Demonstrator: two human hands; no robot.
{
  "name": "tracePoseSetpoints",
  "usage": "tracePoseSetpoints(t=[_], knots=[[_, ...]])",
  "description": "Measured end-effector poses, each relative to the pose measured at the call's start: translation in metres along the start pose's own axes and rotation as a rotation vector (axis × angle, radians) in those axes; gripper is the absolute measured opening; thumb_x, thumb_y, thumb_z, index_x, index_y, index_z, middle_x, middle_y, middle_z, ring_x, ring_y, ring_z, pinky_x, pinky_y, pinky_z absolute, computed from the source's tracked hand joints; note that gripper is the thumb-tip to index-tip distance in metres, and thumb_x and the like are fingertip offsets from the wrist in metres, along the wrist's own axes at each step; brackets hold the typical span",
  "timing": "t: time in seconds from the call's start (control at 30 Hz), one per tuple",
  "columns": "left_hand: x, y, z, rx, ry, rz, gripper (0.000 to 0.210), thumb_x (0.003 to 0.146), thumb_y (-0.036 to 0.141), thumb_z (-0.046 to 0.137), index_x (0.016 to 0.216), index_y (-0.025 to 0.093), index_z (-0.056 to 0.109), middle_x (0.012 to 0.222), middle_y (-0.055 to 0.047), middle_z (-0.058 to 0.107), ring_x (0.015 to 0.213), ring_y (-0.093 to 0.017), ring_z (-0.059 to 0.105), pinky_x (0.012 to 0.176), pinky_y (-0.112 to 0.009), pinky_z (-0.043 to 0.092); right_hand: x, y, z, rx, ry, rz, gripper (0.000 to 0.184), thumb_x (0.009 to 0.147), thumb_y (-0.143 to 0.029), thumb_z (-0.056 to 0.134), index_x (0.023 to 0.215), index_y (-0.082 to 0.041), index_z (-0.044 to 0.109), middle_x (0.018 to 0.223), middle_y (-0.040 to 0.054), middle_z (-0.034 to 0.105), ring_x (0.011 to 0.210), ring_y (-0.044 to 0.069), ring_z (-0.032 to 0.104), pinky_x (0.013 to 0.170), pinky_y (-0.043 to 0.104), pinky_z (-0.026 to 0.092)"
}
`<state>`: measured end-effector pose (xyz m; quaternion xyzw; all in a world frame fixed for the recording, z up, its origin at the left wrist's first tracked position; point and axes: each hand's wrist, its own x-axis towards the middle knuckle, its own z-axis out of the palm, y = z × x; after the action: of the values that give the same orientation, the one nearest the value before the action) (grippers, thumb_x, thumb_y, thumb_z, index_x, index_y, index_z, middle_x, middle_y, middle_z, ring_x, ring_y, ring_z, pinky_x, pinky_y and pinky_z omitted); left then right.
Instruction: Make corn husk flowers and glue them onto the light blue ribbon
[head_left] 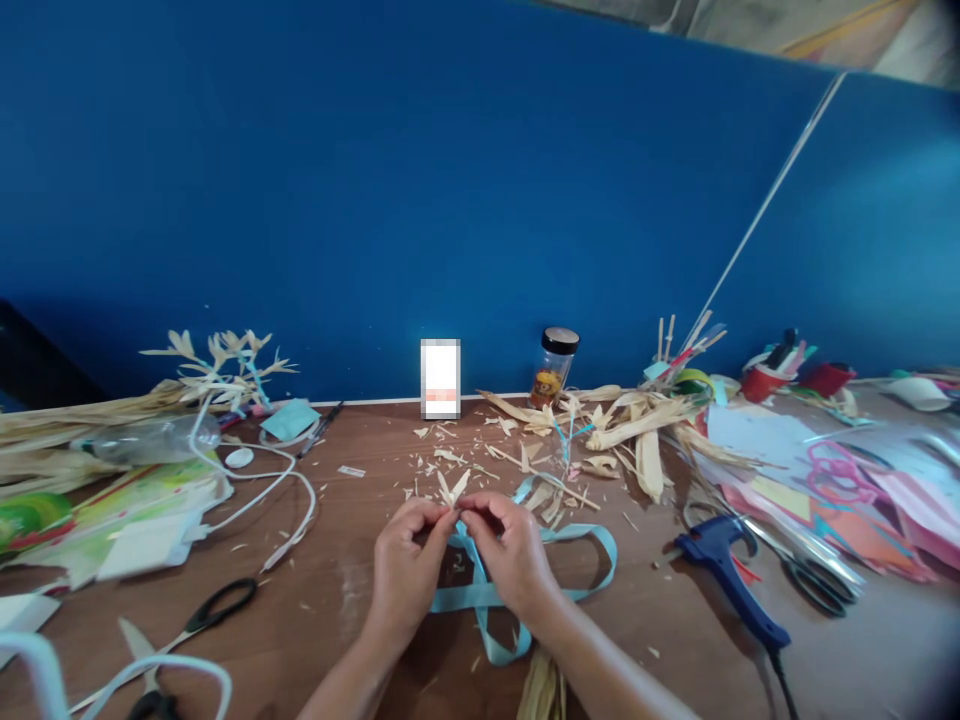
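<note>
Over the middle of the brown table, my left hand (409, 562) and my right hand (516, 552) meet, both closed with thumbs and forefingers pinched together. Pale pointed petals of a small corn husk flower (453, 488) stick up from between the fingertips, and its base is hidden by them. A light blue ribbon (604, 558) runs down from the fingertips and lies in loose loops under and around my hands. Dried corn husk (544, 685) lies near my right forearm.
Scissors (221, 603) lie at the left front, near a white cable (309, 500). A blue glue gun (731, 580) and black-handled scissors (821, 585) are on the right. Behind stand a black-lidded jar (556, 365), husk bundles (649, 465) and finished husk flowers (225, 352). Husk scraps litter the table.
</note>
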<state>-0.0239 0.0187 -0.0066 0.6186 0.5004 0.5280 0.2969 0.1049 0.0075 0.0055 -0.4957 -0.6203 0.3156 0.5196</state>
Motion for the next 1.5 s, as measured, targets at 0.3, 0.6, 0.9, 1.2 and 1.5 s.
tracePoseSetpoints(t=[0.3, 0.6, 0.9, 1.2, 1.5], knots=[[0.001, 0.003, -0.004, 0.171, -0.004, 0.187, 0.014, 0.076, 0.024, 0.052, 0.065, 0.019, 0.06, 0.069, -0.003, 0.058, 0.07, -0.017, 0.053, 0.066, -0.028, 0.042, 0.001, -0.009, -0.008, -0.14, -0.069, -0.051, 0.018, 0.082, -0.02, 0.047, 0.079, -0.019, 0.064, 0.073, 0.0018, 0.065, 0.067, 0.015, 0.058, 0.063, 0.023, 0.041], [0.004, 0.005, -0.003, 0.049, -0.012, 0.07, 0.016, 0.075, 0.026, 0.055, 0.062, 0.018, 0.059, 0.067, -0.002, 0.058, 0.065, -0.014, 0.054, 0.062, -0.023, 0.041, 0.008, 0.004, -0.011, -0.059, -0.019, 0.09, 0.014, 0.082, -0.025, 0.043, 0.078, -0.018, 0.054, 0.059, -0.0026, 0.054, 0.052, 0.011, 0.048, 0.05, 0.02, 0.036], [0.004, -0.003, -0.003, 0.021, 0.109, 0.09, 0.009, 0.07, 0.027, 0.061, 0.067, 0.019, 0.063, 0.071, -0.003, 0.062, 0.068, -0.016, 0.056, 0.064, -0.025, 0.044, 0.02, 0.013, -0.03, -0.239, 0.28, 0.08, 0.024, 0.085, -0.027, 0.039, 0.064, -0.019, 0.047, 0.049, -0.0057, 0.039, 0.047, 0.011, 0.038, 0.048, 0.022, 0.03], [0.002, -0.001, 0.0, -0.093, 0.044, -0.091, 0.012, 0.066, 0.03, 0.064, 0.063, 0.018, 0.066, 0.064, -0.001, 0.063, 0.061, -0.015, 0.057, 0.059, -0.023, 0.044, 0.016, 0.006, -0.024, -0.244, 0.229, 0.006, 0.016, 0.082, -0.023, 0.045, 0.089, -0.018, 0.057, 0.082, 0.0054, 0.062, 0.077, 0.018, 0.056, 0.072, 0.03, 0.042], [0.0, -0.001, 0.001, -0.094, 0.014, -0.055, 0.012, 0.068, 0.028, 0.062, 0.064, 0.017, 0.065, 0.063, -0.002, 0.062, 0.06, -0.015, 0.056, 0.057, -0.023, 0.044, -0.003, -0.013, -0.003, -0.181, 0.082, -0.145, 0.009, 0.078, -0.023, 0.053, 0.085, -0.019, 0.058, 0.077, 0.0033, 0.057, 0.069, 0.015, 0.053, 0.064, 0.026, 0.043]])
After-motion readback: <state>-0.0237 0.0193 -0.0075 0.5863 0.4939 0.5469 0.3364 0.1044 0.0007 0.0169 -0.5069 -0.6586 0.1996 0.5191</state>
